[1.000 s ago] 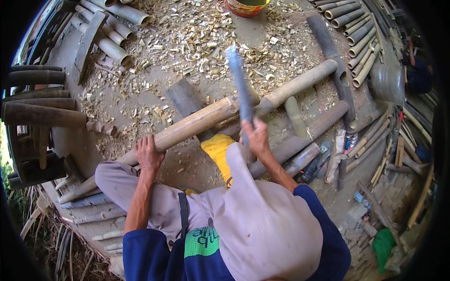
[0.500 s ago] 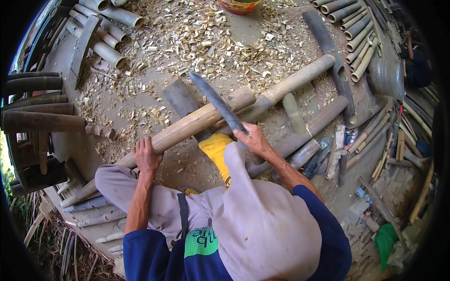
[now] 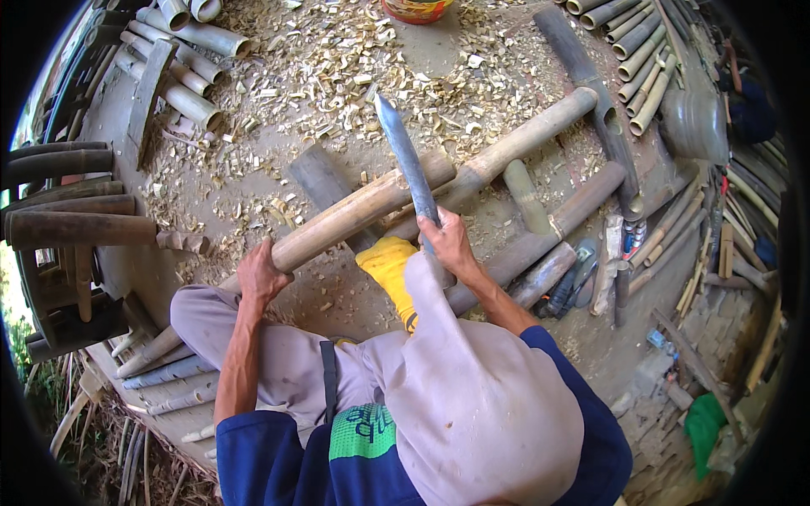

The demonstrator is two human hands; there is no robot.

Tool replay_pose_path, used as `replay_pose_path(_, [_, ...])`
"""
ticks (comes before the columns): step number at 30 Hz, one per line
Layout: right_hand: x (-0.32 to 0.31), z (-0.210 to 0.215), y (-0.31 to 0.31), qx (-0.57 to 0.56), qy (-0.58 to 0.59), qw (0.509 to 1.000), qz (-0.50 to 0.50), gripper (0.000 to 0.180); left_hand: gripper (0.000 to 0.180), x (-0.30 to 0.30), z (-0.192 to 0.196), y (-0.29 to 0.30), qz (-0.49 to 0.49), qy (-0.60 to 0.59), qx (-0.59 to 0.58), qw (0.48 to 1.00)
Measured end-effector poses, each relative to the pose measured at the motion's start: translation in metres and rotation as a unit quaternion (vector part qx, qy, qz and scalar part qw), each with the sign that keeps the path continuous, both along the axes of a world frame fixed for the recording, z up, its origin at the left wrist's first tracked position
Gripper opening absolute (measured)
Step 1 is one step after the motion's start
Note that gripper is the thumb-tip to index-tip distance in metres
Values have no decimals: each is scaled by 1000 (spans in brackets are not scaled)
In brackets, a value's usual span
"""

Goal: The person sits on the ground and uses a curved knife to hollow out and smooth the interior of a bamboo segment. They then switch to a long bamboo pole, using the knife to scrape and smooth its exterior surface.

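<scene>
Raised again since half a second ago, the machete [image 3: 407,160] points toward twelve o'clock in the closed right hand [image 3: 447,244]; the left hand [image 3: 260,277] clamps the bamboo pole [image 3: 354,215], steadying it for chopping.

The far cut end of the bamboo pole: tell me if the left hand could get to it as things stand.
Probably not without shifting: the left hand grips the bamboo pole near its close end, and the far cut end lies beyond the raised blade in the right hand.
</scene>
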State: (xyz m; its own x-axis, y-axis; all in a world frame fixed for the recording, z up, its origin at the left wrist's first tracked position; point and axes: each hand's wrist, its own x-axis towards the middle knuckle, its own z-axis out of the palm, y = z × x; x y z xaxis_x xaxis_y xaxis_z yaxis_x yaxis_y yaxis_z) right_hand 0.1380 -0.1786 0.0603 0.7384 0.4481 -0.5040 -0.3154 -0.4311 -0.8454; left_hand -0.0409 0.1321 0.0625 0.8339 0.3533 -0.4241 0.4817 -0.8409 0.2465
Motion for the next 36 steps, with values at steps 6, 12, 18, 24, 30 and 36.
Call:
replay_pose_path(6, [11, 6, -1, 140, 50, 954, -260, 19, 51, -2, 4, 0, 5, 14, 3, 1000])
replay_pose_path(12, [17, 14, -5, 31, 76, 995, -57, 20, 54, -3, 5, 1, 0, 24, 11, 1000])
replay_pose_path(18, [-10, -4, 2, -7, -23, 997, 67, 21, 53, 2, 5, 2, -4, 11, 6, 1000])
replay_pose_path(24, [-10, 10, 2, 44, 51, 995, -74, 22, 53, 0, 6, -2, -2, 1, 3, 1000])
replay_pose_path(30, [15, 19, -16, 108, 39, 969, -217, 19, 60, 0, 4, -1, -3, 35, -4, 999])
replay_pose_path(36, [2, 43, -28, 120, -52, 961, -244, 19, 60, 66, 14, -39, 31, -43, -48, 997])
